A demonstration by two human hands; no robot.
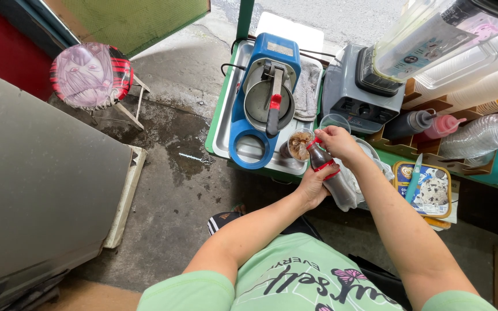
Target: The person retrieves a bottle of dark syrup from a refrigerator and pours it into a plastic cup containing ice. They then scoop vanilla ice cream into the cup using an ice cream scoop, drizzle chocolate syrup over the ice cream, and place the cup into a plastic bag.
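View from above of a person in a light green shirt at a green table (217, 124) crowded with drink-making gear. The left hand (312, 187) wraps its fingers around the lower body of a small dark soda bottle (322, 163) with a red label, tilted so its neck points toward a clear plastic cup (298, 144). The right hand (334, 141) grips the bottle near its neck, fingers closed on it. The cup holds brown liquid and stands at the edge of a metal tray (226, 129), just beside the bottle's mouth. On the tray, left of the cup, sits a blue ice shaver (263, 98) with a red-tipped handle. Behind the hands is a grey blender (364, 86) with a clear jug. To the right lie an open tub of ice cream (425, 187) with a green-handled utensil across it, two squeeze bottles (425, 124) and stacks of cups (479, 135). A round stool (90, 75) stands on the wet concrete floor (185, 155) at upper left.
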